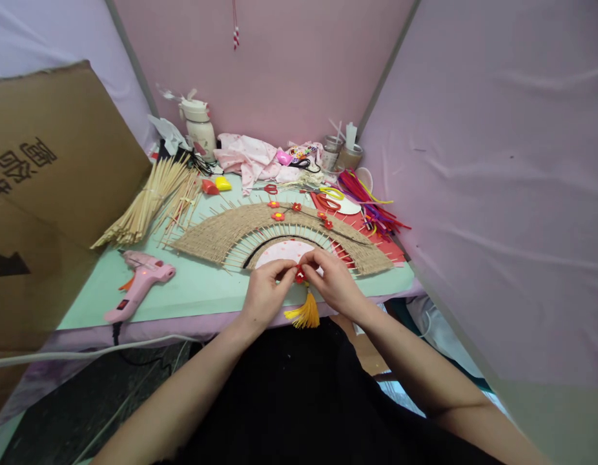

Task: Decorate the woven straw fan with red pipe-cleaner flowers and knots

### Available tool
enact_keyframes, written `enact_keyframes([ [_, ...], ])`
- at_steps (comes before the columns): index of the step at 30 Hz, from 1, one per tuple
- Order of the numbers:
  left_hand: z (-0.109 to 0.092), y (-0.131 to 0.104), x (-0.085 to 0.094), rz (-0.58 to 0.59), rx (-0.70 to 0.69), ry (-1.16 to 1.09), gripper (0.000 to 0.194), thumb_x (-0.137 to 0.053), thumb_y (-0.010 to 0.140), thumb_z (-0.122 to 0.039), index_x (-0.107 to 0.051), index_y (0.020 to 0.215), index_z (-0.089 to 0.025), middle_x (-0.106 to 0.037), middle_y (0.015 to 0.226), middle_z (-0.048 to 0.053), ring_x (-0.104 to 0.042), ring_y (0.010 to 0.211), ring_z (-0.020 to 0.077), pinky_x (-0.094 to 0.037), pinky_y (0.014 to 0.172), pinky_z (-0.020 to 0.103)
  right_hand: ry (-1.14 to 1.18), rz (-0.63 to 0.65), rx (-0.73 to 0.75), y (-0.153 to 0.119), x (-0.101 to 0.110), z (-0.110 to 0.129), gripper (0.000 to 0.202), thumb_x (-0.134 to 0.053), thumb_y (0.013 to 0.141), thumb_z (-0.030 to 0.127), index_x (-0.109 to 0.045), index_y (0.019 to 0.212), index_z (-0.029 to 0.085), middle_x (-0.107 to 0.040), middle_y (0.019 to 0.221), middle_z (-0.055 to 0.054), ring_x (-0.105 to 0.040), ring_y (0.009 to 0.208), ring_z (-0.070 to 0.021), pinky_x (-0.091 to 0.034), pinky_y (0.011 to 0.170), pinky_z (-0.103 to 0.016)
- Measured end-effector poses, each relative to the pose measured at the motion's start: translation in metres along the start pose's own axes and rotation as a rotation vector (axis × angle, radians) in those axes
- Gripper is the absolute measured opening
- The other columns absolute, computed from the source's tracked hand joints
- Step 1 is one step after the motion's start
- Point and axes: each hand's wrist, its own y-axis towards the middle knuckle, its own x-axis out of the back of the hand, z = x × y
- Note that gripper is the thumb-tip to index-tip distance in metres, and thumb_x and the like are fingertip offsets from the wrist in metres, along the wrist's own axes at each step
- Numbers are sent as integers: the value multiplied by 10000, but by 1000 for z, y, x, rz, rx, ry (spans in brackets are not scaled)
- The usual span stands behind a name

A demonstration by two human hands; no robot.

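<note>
A small red flower (299, 274) is pinched between my left hand (267, 290) and my right hand (334, 279), near the table's front edge. Below it hangs a yellow tassel (306, 312). Both hands are closed, thumbs and forefingers meeting at the flower. Just beyond them a wide woven fan (216, 234) lies on the green table cover, with thin sticks through it and a pink-and-white half-round centre (284, 250). Several red and orange flowers (278, 216) and a dark branch sit on the fan's upper right part.
Left on the table are a pink glue gun (144, 281) and bundled sticks (148, 200); a cardboard box (51, 194) stands beside them. Scissors (328, 203), pipe cleaners (364, 200), pink cloth (248, 155), jars (350, 156) and a bottle (201, 132) lie or stand behind the fan.
</note>
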Motion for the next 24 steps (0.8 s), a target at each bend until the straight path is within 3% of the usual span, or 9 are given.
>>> enact_keyframes([
  [5, 3, 2, 0, 32, 74, -54, 155, -580, 781, -285, -674, 821, -167, -706, 791, 32, -639, 727, 158, -492, 699, 264, 98, -19, -62, 0, 1, -3, 86, -527, 842, 194, -612, 832, 192, -661, 821, -29, -598, 771, -154, -442, 717, -279],
  [13, -2, 2, -2, -10, -26, 40, 143, -564, 780, -239, -688, 804, -172, -702, 786, 35, -634, 719, 154, -483, 708, 262, 127, -51, -57, -1, -2, 3, 93, -536, 813, 184, -599, 880, 198, -647, 831, -34, -598, 786, -163, -463, 758, -310],
  [17, -3, 3, -2, -30, -9, 5, 133, -568, 772, -235, -686, 777, -174, -699, 764, 27, -633, 695, 150, -487, 682, 252, 343, -80, -129, 1, -3, 4, 205, -554, 792, 199, -513, 992, 199, -605, 799, -12, -585, 738, -139, -475, 723, -295],
  [24, -5, -1, -7, -101, 58, -113, 126, -597, 756, -248, -686, 748, -159, -700, 738, 29, -637, 683, 149, -494, 682, 250, 709, 31, -274, 5, -3, -3, 249, -643, 734, 268, -468, 901, 205, -592, 742, 30, -574, 676, -112, -470, 667, -267],
])
